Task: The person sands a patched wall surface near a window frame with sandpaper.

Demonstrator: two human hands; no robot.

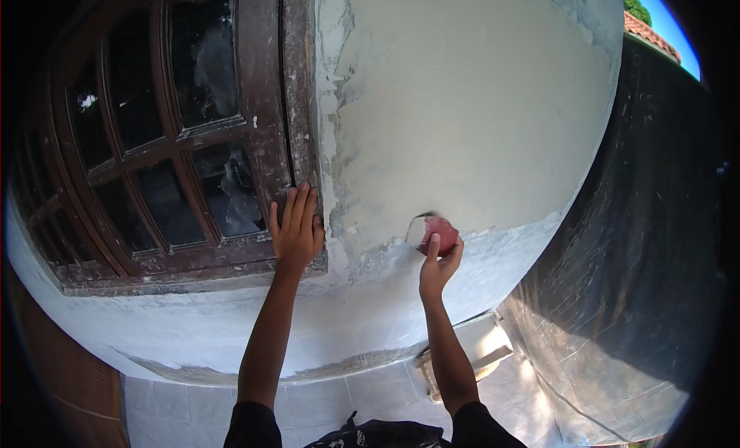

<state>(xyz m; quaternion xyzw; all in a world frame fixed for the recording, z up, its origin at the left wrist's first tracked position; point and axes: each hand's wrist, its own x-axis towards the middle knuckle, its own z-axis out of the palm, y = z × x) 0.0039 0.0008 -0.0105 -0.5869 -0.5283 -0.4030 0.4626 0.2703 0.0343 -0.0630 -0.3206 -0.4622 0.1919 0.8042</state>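
Note:
My left hand (296, 231) lies flat against the dark brown wooden window frame (300, 130), at its lower right corner, with nothing in it. To the right, my right hand (439, 269) pinches a piece of reddish sandpaper (443, 234) between thumb and fingers. The sandpaper is against the plastered wall (462, 124), where the cream skim coat meets a whiter band below. Its left part is pale and blurred. Rough grey patches and a ragged plaster edge run down the wall beside the frame.
A paned window (202, 182) with smeared glass fills the left. Below are grey floor tiles (370, 387) and a low pale bench or block (483, 341) at the wall's foot. Translucent plastic sheeting (630, 263) hangs at right, with a tiled roof (653, 35) beyond.

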